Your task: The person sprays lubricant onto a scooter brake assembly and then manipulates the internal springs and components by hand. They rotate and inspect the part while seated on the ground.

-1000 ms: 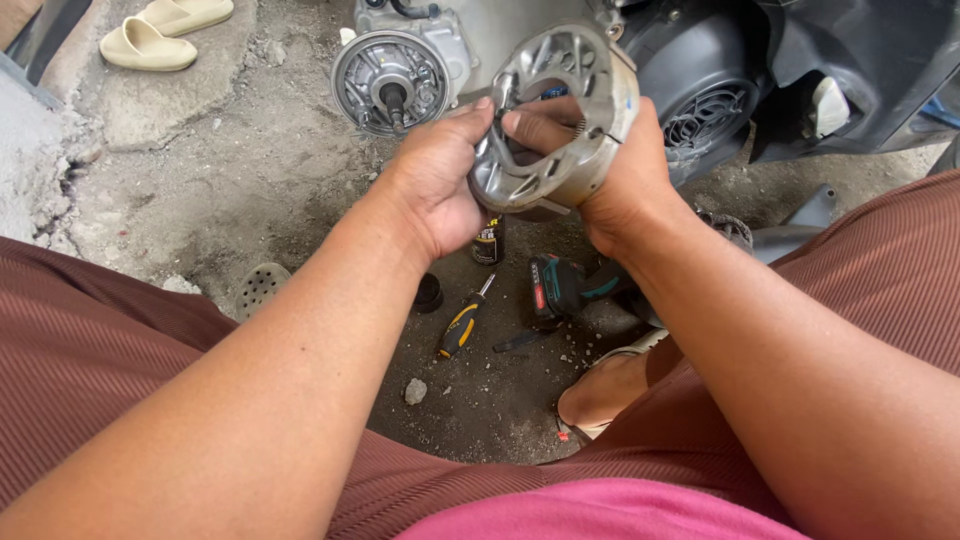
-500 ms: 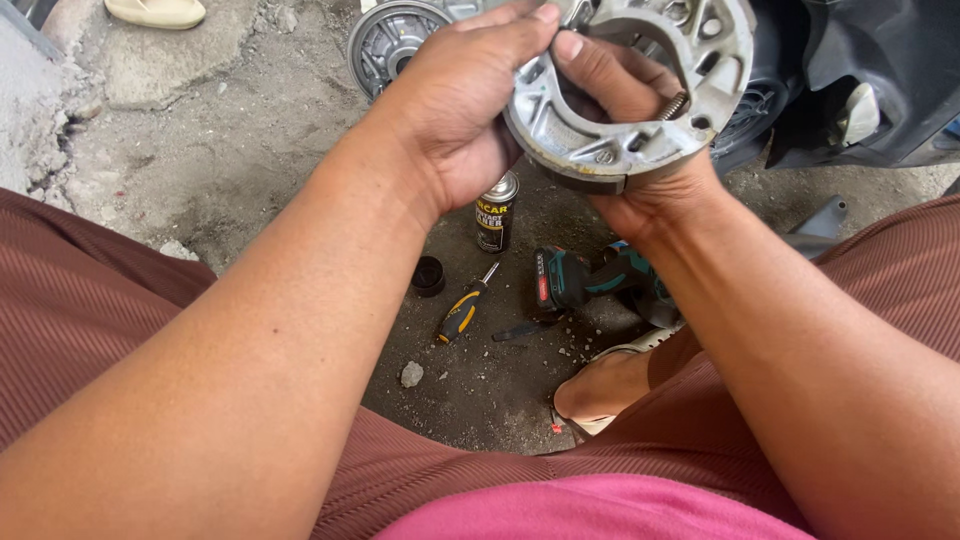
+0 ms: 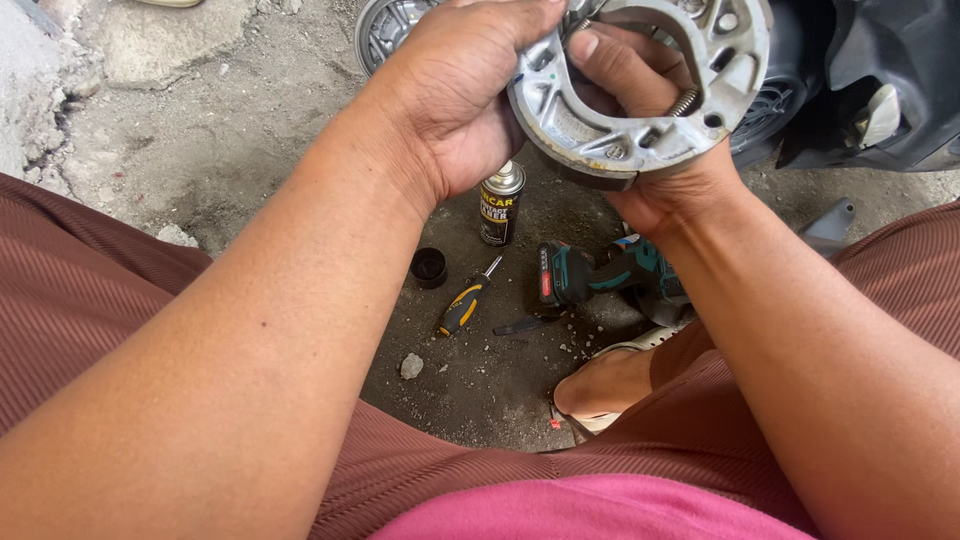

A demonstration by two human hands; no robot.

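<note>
Both my hands hold a round grey metal clutch assembly [image 3: 640, 130] with curved shoes and small springs, raised near the top of the head view. My left hand [image 3: 465, 100] grips its left rim, thumb over the edge. My right hand [image 3: 650, 185] cups it from below and behind, fingers poking through the central opening. Behind it sits the scooter's engine case [image 3: 385, 30] with a round metal hub.
On the dirty concrete below lie a small spray can [image 3: 500, 205], a black cap [image 3: 429, 267], a yellow-and-black screwdriver [image 3: 463, 305] and a teal cordless drill [image 3: 600, 275]. My sandalled foot [image 3: 600, 385] rests beside them. Black scooter bodywork [image 3: 880, 90] stands at top right.
The clutch assembly has come closer to the camera and tilted so its inner face with shoes and springs shows. My left hand shifted further over its rim.
</note>
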